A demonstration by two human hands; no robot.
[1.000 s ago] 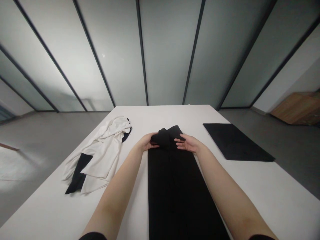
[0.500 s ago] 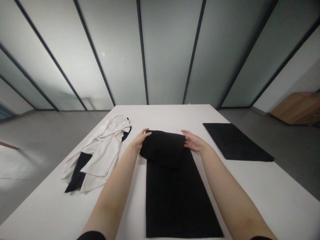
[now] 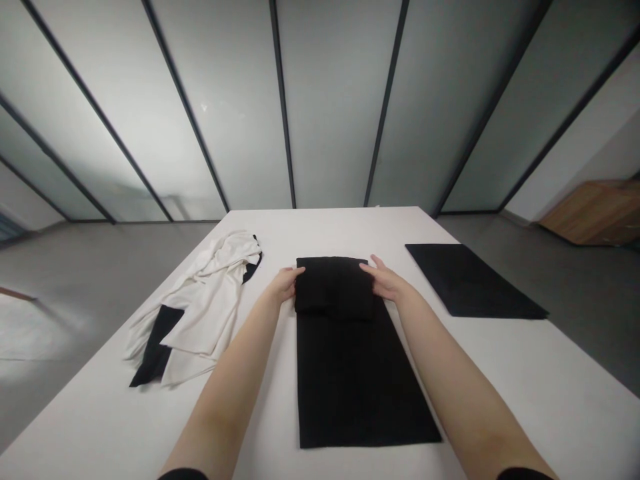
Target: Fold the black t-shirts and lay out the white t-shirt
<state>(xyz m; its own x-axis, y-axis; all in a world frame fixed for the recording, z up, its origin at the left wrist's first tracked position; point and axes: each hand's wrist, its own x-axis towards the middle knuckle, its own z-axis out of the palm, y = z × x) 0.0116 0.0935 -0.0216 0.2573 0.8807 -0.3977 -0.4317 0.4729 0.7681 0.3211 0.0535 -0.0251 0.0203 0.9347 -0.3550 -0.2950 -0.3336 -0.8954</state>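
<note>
A long black garment (image 3: 357, 373) lies flat down the middle of the white table (image 3: 540, 393). Its far end is folded back toward me into a thick flap (image 3: 334, 287). My left hand (image 3: 283, 285) grips the flap's left edge with curled fingers. My right hand (image 3: 386, 281) holds the flap's right edge, thumb on top and fingers around the side. Both forearms reach out along the two sides of the garment.
A crumpled white and black garment (image 3: 200, 310) lies on the table's left. A flat folded black cloth (image 3: 470, 280) sits at the right. Frosted glass panels stand behind the table's far edge. A wooden cabinet (image 3: 595, 213) is at far right on the grey floor.
Both hands spread the bunched far end into a wide flap and laid it down flatter and squarer on the garment. The garment's near edge has moved away from me.
</note>
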